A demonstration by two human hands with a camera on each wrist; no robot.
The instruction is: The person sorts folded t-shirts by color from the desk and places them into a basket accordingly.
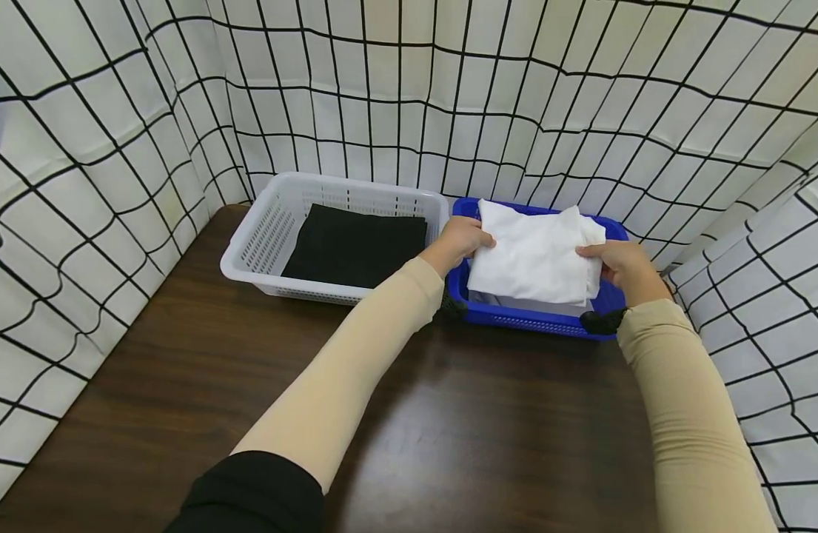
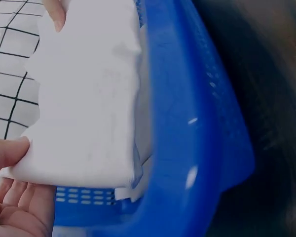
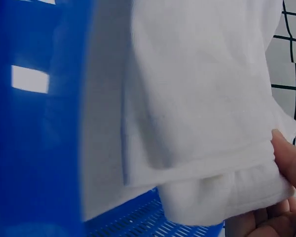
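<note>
A folded white cloth (image 1: 531, 255), perhaps a garment, is held level over the blue basket (image 1: 515, 320). My left hand (image 1: 460, 240) pinches its left edge, thumb on top and fingers beneath, as the left wrist view shows. At the opposite edge my right hand (image 1: 625, 266) grips the cloth the same way; several folded layers (image 3: 222, 187) show there in the right wrist view. Under the held cloth, more white fabric (image 1: 502, 300) lies in the blue basket, mostly hidden.
Left of the blue basket stands a white basket (image 1: 255, 278) with a folded black cloth (image 1: 362, 244) inside. Both baskets sit on a dark brown wooden table (image 1: 202, 370). White curtains with a black grid pattern (image 1: 382, 81) close off the back and both sides.
</note>
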